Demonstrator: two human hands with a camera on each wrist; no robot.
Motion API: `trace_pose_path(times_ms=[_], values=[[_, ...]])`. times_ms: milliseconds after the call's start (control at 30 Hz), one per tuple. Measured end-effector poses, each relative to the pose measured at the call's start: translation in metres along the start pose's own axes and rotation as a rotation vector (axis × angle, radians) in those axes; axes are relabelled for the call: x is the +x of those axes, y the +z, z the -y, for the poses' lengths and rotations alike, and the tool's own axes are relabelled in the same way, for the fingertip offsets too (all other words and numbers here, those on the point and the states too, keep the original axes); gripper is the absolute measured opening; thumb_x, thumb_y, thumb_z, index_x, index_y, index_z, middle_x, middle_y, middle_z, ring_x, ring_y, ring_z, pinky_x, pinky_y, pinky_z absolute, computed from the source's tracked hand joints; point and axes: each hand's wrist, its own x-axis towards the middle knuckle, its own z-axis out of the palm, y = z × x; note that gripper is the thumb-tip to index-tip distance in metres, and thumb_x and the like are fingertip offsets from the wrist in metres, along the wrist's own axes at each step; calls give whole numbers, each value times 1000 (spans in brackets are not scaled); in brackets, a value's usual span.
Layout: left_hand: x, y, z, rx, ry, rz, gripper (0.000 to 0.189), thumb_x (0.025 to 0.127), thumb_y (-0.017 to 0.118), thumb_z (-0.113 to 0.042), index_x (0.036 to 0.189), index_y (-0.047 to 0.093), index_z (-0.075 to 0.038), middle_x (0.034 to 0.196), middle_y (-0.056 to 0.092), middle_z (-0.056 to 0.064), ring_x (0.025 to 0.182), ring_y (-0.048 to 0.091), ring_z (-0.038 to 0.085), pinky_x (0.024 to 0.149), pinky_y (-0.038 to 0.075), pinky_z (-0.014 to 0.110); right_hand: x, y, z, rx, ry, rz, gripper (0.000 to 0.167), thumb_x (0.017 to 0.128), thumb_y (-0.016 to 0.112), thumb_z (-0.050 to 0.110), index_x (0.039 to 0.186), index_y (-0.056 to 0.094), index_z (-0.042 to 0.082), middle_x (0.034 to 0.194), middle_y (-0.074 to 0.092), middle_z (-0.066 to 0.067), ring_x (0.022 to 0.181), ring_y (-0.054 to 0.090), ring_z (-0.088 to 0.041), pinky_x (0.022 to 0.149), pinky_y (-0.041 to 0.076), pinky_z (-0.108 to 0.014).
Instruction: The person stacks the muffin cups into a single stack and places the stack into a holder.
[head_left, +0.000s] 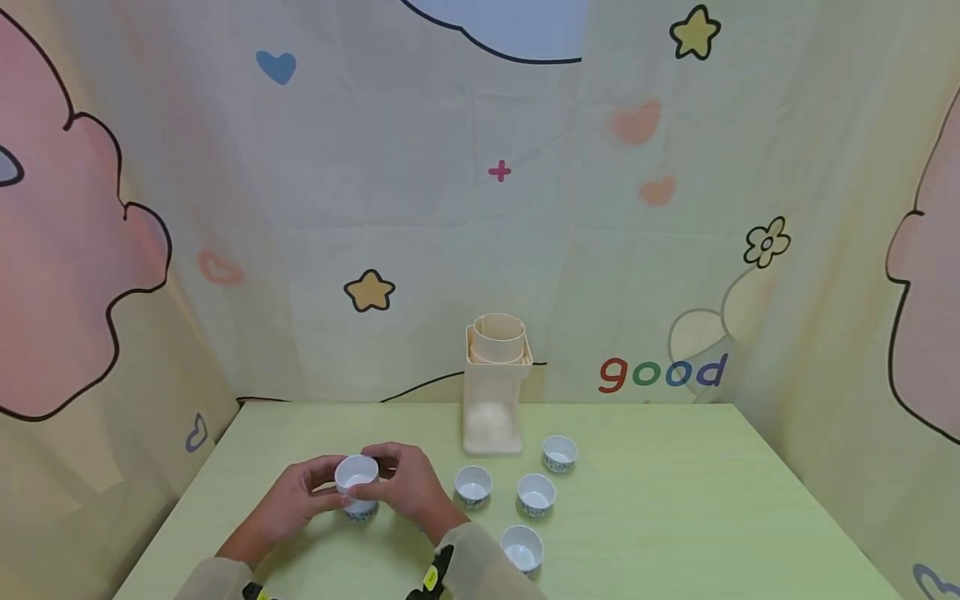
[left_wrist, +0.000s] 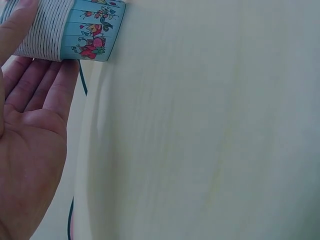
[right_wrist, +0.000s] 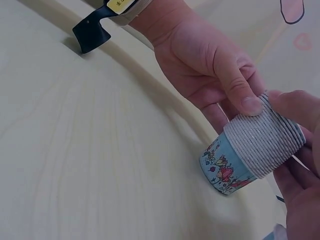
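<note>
Both hands grip a stack of nested small paper cups (head_left: 357, 473), light blue with a flower print, over the left part of the table. My left hand (head_left: 296, 498) has its thumb on the stacked rims (right_wrist: 265, 137) and its fingers around the far side. From the right, my right hand (head_left: 412, 487) pinches the same stack, thumb on the near side. In the left wrist view the stack's printed base (left_wrist: 92, 32) points to the right, beyond the left fingers. The right wrist view shows that base (right_wrist: 225, 170) angled down toward the table.
A cream upright holder (head_left: 492, 417) with a round tube (head_left: 498, 333) on top stands at the table's back. Single cups stand right of the hands: one (head_left: 473, 486), another (head_left: 536, 494), a rear one (head_left: 559, 452) and a front one (head_left: 522, 547) near the right sleeve.
</note>
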Motion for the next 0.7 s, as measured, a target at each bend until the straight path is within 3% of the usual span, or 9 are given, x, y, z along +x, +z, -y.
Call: trace_pose_path(times_ms=[300,467,700], values=[[1,1,0,21,8,-4,63,87,83,-22,139,57,3,137,63,22,124,62,24,98,58,25,-3,0,2,-32,14,-8,47,77,91,15,120,72,9,116,75,0,103,71,-13,92,61,-30],[0,1,0,7,30,4,64,86,83,-21,139,57,3,137,63,23,123,63,19,99,57,25,-5,-4,3,-31,-8,-13,50,78,91,17,123,71,6,119,74,-3,107,71,-15,95,60,-31],[-1,0,-1,-20,51,23,65,86,83,-17,139,55,7,137,60,28,119,64,12,99,58,27,-16,-27,14,-40,-7,22,48,83,88,23,126,71,10,127,72,-6,121,67,-29,104,57,-37]])
